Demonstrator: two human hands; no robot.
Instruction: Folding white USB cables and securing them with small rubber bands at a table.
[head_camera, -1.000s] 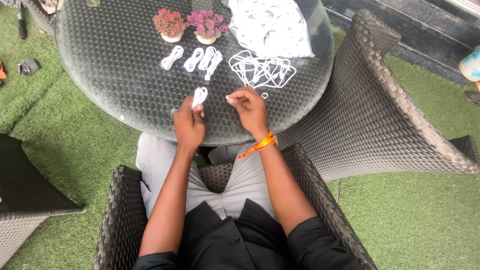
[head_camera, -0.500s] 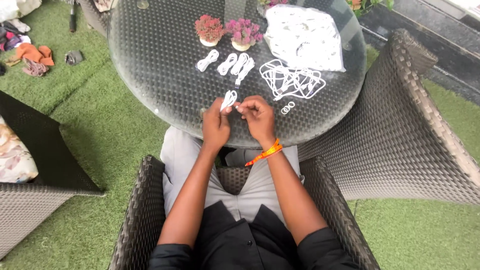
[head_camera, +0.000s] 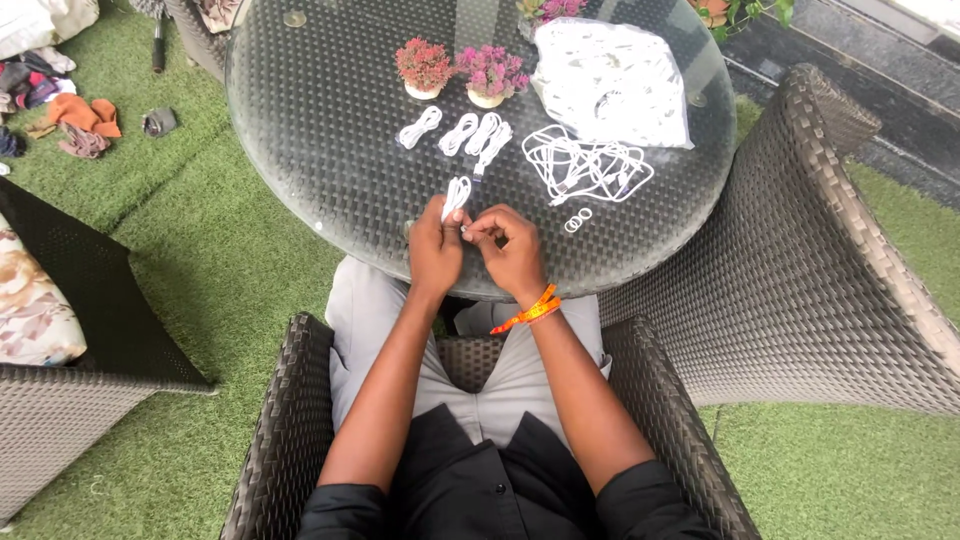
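Head view looking straight down: someone's sitting in a wicker chair (head_camera: 270, 420) pulled up to a round glass-topped desk (head_camera: 320, 150). The left hand (head_camera: 436, 250) is clenched around a folded white cable bundle (head_camera: 456, 196), held upright just over the near edge of the desk. The right hand (head_camera: 512, 250) is right up against it, fingertips pinched at the bundle's lower end; whether it's gripping a tiny band or just the cord, I can't tell.

Further out on the desk there's a row of coiled white cables (head_camera: 458, 132), and to the right of those a loose tangle of white cables (head_camera: 588, 165). A couple of small rubber rings (head_camera: 576, 218) sit near that tangle. Two little potted flower plants (head_camera: 460, 72) and a white plastic bag (head_camera: 610, 80) are at the far side.

That cable looks light, soft and springy, probably wants to unfold, so I'd say grip it around the middle of the folds.
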